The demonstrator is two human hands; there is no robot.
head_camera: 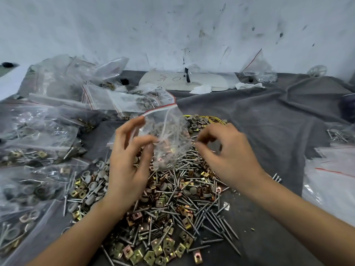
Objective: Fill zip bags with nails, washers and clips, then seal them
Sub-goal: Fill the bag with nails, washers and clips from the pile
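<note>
My left hand (130, 160) holds a small clear zip bag (169, 127) with a red-striped top, pinching its side above the pile. The bag hangs tilted and holds some washers, clips and nails. My right hand (226, 152) hovers just right of the bag with curled, blurred fingers. Whether they pinch anything cannot be made out. Below both hands lies a big loose pile (172, 208) of steel nails, brass and copper clips and grey washers.
Filled zip bags (38, 131) are heaped at the left and back left. Flat empty bags (330, 179) lie at the right edge. A wrinkled grey cloth (269, 116) covers the table. A white board (192, 79) and another bag (257, 70) sit by the back wall.
</note>
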